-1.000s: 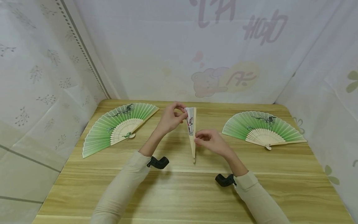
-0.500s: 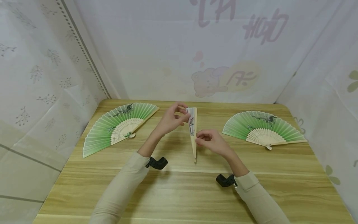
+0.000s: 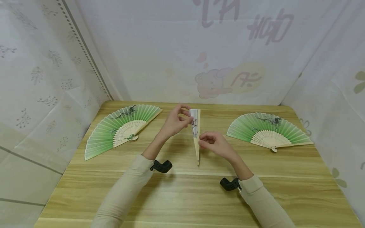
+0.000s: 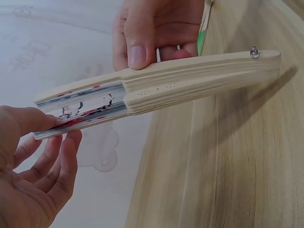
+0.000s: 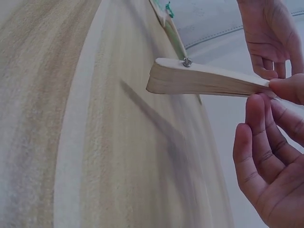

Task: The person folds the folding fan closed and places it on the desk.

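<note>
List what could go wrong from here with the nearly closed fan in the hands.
Slipping: the left hand and right hand pinch the held fan over the table, so it might drop.
Creasing: the left hand's grip is on the pleats, so a hard pull could crease or tear them.
Nudging: the left-side green fan lies open near the left hand, so a wide sweep may knock it.

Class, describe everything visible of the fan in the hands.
The fan is nearly folded. Its pale, wood-like ribs lie stacked, joined by a metal pin near the narrow end. White pleats marked red and black show at the other end. It seems clear of the table, narrow end lowest in the head view. The left hand pinches the pleats; the right hand pinches the ribs.
</note>
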A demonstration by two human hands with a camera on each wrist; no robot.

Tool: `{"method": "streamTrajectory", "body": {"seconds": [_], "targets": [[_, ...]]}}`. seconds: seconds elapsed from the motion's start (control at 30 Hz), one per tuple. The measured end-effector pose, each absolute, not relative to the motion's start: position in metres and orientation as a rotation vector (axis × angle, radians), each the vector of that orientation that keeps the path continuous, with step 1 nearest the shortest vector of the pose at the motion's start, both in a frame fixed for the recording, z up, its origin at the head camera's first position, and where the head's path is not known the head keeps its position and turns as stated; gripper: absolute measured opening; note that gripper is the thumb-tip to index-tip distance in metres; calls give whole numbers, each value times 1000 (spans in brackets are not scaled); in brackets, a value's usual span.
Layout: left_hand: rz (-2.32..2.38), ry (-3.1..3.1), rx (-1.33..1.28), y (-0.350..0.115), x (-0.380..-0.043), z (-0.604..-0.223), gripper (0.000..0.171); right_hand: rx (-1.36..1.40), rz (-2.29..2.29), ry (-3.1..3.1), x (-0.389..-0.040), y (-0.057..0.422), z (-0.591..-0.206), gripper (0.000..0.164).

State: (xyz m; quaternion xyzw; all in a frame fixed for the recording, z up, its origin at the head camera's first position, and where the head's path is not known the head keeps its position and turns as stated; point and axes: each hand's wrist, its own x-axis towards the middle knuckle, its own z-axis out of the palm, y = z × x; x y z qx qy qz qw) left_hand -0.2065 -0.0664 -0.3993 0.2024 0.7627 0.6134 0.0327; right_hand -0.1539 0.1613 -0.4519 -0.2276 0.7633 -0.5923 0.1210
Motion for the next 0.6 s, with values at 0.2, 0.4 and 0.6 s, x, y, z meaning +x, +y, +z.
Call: {"method": "streamTrajectory", "body": {"seconds": [0.2,0.4,0.6], "targets": [[1863,2370,657,-64,-206,-401,36,-624,-1738,2231,-152,160,-453,14],[1848,2383,655,-62,-207,-404,35,-605,-1760,2262,-151,161,-453,15],[1849,2383,650,-61,-206,-402,35,-642,-1789,2248,-150,161,-452,13]]}}
